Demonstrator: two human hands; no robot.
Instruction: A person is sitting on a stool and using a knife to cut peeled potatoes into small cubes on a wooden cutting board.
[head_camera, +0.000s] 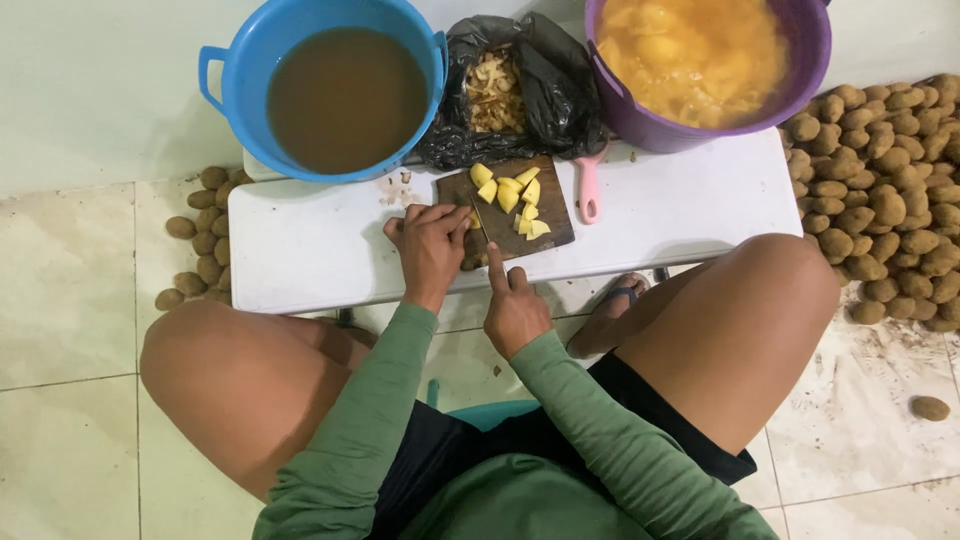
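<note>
On the cutting board (505, 205), the left hand (430, 245) clamps a potato (470, 250) steady while the right hand (512, 305), forefinger extended, grips the knife (481, 222) beside cut yellow chunks (515, 195).

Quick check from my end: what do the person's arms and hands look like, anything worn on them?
Both arms are covered by long, close-fitting sleeves of green fabric with a slightly heathered look, reaching to the wrists. The left hand and right hand are bare: no gloves show, and no rings, watch or bands can be made out on the fingers or wrists. The sleeves show no visible markings or prints.
</note>
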